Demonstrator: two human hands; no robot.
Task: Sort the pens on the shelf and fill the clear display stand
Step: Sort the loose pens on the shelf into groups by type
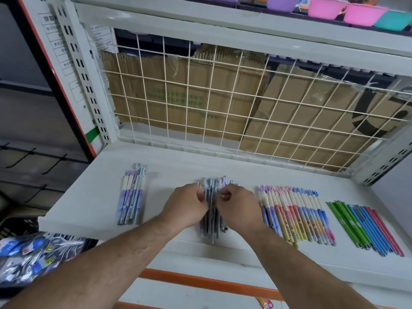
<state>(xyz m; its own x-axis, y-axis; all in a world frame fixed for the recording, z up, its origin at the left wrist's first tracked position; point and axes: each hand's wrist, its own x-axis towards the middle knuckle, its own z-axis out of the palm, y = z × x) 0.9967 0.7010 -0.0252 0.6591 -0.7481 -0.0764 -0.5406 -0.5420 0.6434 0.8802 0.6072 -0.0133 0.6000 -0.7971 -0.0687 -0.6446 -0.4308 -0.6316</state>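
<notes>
On the white shelf a bunch of grey-blue pens with loop caps lies in the middle. My left hand and my right hand both grip this bunch from either side, fingers curled on the pens near their caps. A small group of purple and pale blue pens lies to the left. A row of pastel pens lies to the right, and beyond it green, blue and pink slim pens. No clear display stand is in view.
A white wire grid with cardboard behind it closes the shelf's back. Coloured bowls sit on the shelf above. A basket of packaged goods stands at the lower left. An orange rail runs below the shelf front.
</notes>
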